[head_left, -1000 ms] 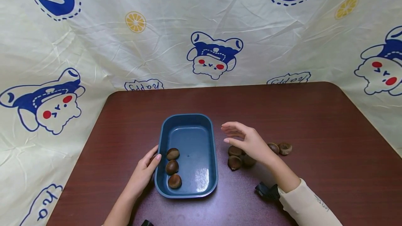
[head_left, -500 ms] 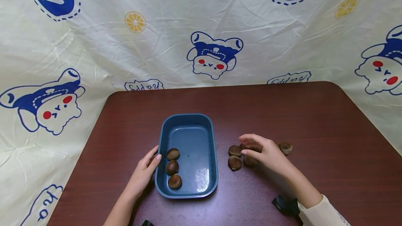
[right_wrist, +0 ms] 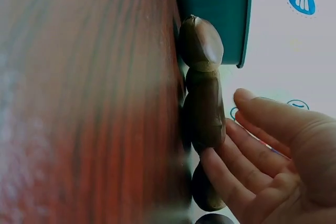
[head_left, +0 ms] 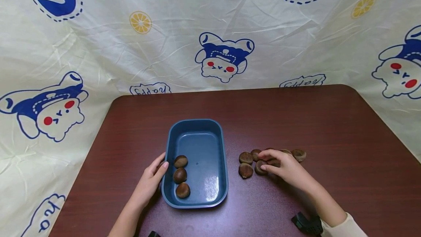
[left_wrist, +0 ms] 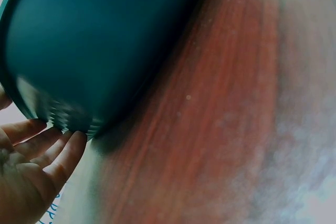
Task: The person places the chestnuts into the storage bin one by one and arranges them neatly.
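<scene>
Three brown chestnuts lie in a line along the left side of a blue rectangular tray. My left hand holds the tray's left wall, thumb at the rim; in the left wrist view its fingertips touch the ribbed outer wall. To the right of the tray, several more chestnuts lie in a cluster on the table. My right hand is over this cluster, thumb and fingers apart, hiding part of it. In the right wrist view its fingers reach beside a chestnut, with the thumb clear above.
The dark red-brown table reaches back to a white printed sheet hanging behind it. One chestnut lies at the right end of the cluster. A black wrist device sits on the right wrist.
My right hand has moved right and down from beside the tray to over the chestnut cluster, uncovering the cluster's left part. The left hand and the tray have stayed in place.
</scene>
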A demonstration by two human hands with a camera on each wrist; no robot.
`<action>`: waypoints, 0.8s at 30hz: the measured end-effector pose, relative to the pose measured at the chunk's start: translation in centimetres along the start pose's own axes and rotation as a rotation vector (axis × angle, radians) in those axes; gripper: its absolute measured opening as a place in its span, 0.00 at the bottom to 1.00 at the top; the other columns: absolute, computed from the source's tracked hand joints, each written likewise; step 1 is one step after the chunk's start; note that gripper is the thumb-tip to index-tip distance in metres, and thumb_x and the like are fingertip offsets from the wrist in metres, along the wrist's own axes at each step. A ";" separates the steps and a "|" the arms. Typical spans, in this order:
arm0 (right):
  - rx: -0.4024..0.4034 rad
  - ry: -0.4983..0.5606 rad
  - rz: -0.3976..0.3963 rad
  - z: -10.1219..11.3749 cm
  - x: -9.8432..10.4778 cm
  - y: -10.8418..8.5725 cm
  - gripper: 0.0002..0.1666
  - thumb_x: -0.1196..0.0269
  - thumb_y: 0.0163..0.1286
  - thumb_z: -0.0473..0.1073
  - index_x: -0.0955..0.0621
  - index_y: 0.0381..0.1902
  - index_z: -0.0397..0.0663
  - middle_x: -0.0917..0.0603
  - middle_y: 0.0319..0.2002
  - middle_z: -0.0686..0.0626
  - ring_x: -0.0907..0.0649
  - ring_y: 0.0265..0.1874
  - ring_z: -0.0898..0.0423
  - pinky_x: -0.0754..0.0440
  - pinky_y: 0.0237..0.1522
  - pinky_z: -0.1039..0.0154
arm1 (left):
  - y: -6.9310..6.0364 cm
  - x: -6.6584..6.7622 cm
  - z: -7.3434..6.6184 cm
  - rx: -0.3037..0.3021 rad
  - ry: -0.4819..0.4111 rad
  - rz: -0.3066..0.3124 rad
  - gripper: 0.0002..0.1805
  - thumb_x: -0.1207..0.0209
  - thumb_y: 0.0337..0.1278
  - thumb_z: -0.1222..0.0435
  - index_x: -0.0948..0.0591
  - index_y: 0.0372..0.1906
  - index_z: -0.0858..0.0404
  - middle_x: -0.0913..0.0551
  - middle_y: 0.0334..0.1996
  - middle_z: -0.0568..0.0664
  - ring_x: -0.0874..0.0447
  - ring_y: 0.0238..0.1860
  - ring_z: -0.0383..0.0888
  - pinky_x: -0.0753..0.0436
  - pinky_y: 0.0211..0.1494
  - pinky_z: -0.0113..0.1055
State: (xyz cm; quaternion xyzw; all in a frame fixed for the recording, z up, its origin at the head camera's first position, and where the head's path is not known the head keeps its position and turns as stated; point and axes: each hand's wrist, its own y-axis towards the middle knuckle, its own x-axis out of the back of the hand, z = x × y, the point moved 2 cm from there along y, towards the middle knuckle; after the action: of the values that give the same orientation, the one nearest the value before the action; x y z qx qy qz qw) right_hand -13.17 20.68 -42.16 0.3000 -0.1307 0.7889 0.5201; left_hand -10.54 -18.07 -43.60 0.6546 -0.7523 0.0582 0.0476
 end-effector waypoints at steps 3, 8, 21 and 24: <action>-0.011 0.004 0.030 -0.2 -0.2 -0.1 0.17 0.37 0.59 0.37 0.24 0.47 0.40 0.22 0.45 0.46 0.21 0.39 0.53 0.23 0.38 0.63 | 0.0 0.0 0.0 0.002 0.000 0.002 0.25 0.52 0.65 0.61 0.37 0.64 0.64 0.31 0.58 0.59 0.32 0.55 0.51 0.29 0.49 0.28; -0.047 -0.022 0.094 -0.3 -0.3 -0.5 0.19 0.38 0.60 0.42 0.24 0.48 0.43 0.23 0.46 0.47 0.22 0.43 0.52 0.24 0.41 0.61 | 0.0 0.0 0.0 0.009 0.013 0.001 0.25 0.52 0.65 0.60 0.37 0.64 0.64 0.32 0.59 0.58 0.33 0.56 0.50 0.30 0.51 0.30; 0.003 -0.043 0.062 -0.7 -0.4 -0.4 0.14 0.37 0.59 0.40 0.22 0.43 0.42 0.22 0.40 0.51 0.20 0.38 0.58 0.23 0.40 0.60 | 0.0 0.0 -0.1 0.011 0.012 0.002 0.25 0.52 0.65 0.59 0.37 0.64 0.63 0.33 0.59 0.58 0.33 0.56 0.51 0.30 0.51 0.31; 0.011 -0.037 0.040 -0.7 -0.3 -0.3 0.13 0.37 0.58 0.38 0.22 0.42 0.43 0.22 0.39 0.52 0.20 0.37 0.59 0.23 0.39 0.61 | -0.1 0.0 -0.1 0.012 0.013 0.004 0.25 0.52 0.65 0.59 0.37 0.64 0.63 0.33 0.59 0.57 0.33 0.56 0.51 0.30 0.51 0.30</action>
State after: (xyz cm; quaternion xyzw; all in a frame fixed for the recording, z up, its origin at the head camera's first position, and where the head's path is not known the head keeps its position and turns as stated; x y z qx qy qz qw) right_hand -12.99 20.93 -42.90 0.3147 -0.1419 0.7943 0.4999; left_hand -10.48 -18.05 -43.47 0.6528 -0.7530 0.0670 0.0485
